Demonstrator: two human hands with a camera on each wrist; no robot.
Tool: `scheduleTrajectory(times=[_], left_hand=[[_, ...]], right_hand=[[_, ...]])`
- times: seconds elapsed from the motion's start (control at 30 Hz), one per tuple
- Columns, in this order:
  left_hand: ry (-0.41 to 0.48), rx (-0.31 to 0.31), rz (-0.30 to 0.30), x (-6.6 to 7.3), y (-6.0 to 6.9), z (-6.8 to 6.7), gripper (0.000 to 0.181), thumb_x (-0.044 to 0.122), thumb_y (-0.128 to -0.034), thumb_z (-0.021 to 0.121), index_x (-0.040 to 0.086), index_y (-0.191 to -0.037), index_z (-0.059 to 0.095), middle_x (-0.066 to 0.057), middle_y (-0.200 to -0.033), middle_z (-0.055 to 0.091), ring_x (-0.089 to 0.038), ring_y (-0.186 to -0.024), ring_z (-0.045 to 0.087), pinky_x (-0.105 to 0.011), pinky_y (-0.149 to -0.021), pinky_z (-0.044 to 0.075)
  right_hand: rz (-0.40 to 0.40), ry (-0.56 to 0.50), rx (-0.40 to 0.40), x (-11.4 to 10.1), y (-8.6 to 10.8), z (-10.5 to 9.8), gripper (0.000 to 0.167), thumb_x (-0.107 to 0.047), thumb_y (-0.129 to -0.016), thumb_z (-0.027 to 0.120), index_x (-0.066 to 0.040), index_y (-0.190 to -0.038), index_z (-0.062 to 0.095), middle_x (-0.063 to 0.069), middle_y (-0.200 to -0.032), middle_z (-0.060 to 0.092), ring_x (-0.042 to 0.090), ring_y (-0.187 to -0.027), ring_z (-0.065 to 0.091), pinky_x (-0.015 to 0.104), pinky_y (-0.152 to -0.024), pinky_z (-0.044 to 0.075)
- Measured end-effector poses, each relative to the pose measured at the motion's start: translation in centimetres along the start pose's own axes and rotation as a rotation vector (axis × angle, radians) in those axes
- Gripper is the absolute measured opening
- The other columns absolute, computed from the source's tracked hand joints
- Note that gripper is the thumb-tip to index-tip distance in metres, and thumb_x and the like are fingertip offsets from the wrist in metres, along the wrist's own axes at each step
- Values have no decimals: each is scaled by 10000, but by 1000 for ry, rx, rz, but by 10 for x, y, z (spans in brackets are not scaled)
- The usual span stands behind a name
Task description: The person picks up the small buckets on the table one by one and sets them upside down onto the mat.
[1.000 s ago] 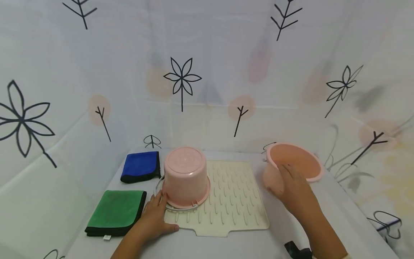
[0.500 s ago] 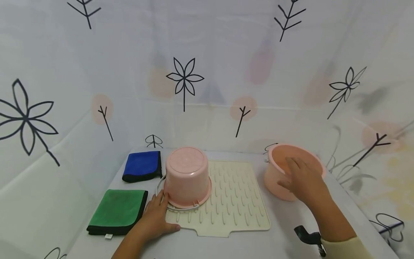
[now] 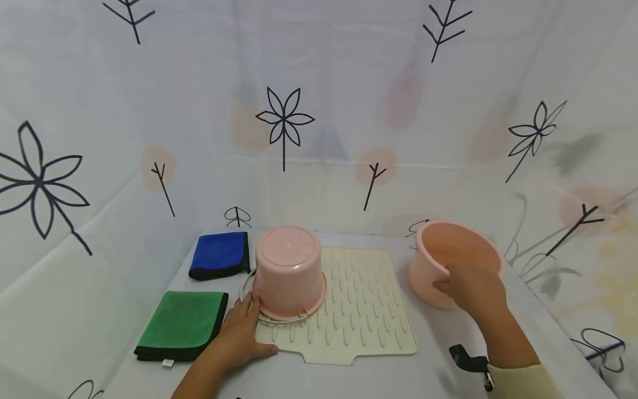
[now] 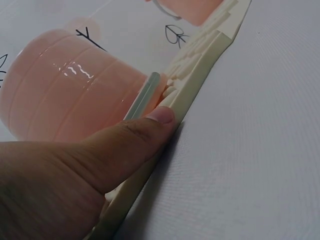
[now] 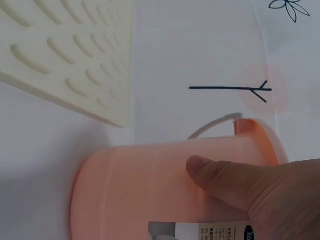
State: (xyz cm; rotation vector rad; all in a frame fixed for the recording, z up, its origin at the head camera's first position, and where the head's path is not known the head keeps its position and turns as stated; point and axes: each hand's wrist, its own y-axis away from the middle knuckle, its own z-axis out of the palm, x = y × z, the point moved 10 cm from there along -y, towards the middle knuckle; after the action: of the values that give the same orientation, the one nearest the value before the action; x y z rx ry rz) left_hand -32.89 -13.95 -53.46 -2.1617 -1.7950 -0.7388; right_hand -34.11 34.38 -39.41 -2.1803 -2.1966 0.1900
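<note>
An upside-down pink bucket [image 3: 289, 271], its pale handle round the bottom, stands on the left part of the cream drying mat [image 3: 369, 305]. My left hand [image 3: 240, 338] rests at the mat's front left corner with its fingers extended beside that bucket; in the left wrist view the thumb [image 4: 160, 116] lies on the mat's edge. To the right of the mat, a second pink bucket [image 3: 423, 280] stands upright. My right hand [image 3: 476, 291] grips its near rim, fingers over the inside and mostly hidden; in the right wrist view the thumb [image 5: 220, 175] presses the outer wall above a label.
A folded blue cloth [image 3: 219, 255] and a folded green cloth [image 3: 181, 318], both black-edged, lie left of the mat. A patterned white curtain [image 3: 319, 111] hangs behind the white table [image 3: 379, 382]. A black strap-like piece [image 3: 468, 360] is beside the right wrist.
My right hand goes from the bucket's left side to its near rim and closes on it. That bucket, earlier tilted, now stands upright. The left hand stays in place.
</note>
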Motion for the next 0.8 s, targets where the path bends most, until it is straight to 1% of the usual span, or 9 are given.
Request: scheduleTrajectory(times=[0.13, 0.33, 0.5, 0.7, 0.8], left_hand=[[-2, 5, -3, 0, 0, -1, 1401, 680, -632, 920, 62, -1672, 213, -241, -1734, 132, -541, -1579, 75, -737, -1219, 145], [-1, 1, -9, -1, 1, 1, 1408, 680, -632, 920, 67, -1675, 200, -240, -1733, 136, -545, -1577, 84, -743, -1213, 153], [-1, -4, -7, 0, 2, 2, 1400, 680, -638, 916, 64, -1674, 204, -240, -1732, 141, -545, -1576, 84, -749, -1208, 162], [-2, 6, 6, 2, 4, -1, 1385, 662, -648, 920, 57, -1671, 209, -248, -1729, 144, -547, -1576, 86, -740, -1216, 154], [0, 12, 10, 2, 3, -2, 1381, 656, -650, 922, 53, -1670, 213, -251, -1727, 147, -549, -1574, 90, -737, -1219, 149]], right_hand=[[-9, 20, 12, -3, 0, -2, 441, -398, -873, 849, -149, -699, 529, -16, -522, 450, 150, -468, 421, 291, -479, 309], [-16, 36, 24, -5, -1, 0, 428, -395, -880, 845, -144, -714, 542, -14, -524, 460, 151, -466, 431, 292, -477, 319], [-36, 64, 66, -7, 1, -1, 441, -402, -886, 840, -152, -695, 530, -25, -520, 450, 147, -459, 416, 293, -469, 301], [-41, 34, 98, -14, 5, -6, 450, -410, -902, 822, -143, -684, 534, -49, -525, 544, 135, -440, 452, 291, -446, 308], [-39, 36, 136, -20, 8, -12, 472, -423, -892, 830, -150, -668, 517, -44, -508, 516, 138, -433, 442, 287, -446, 312]])
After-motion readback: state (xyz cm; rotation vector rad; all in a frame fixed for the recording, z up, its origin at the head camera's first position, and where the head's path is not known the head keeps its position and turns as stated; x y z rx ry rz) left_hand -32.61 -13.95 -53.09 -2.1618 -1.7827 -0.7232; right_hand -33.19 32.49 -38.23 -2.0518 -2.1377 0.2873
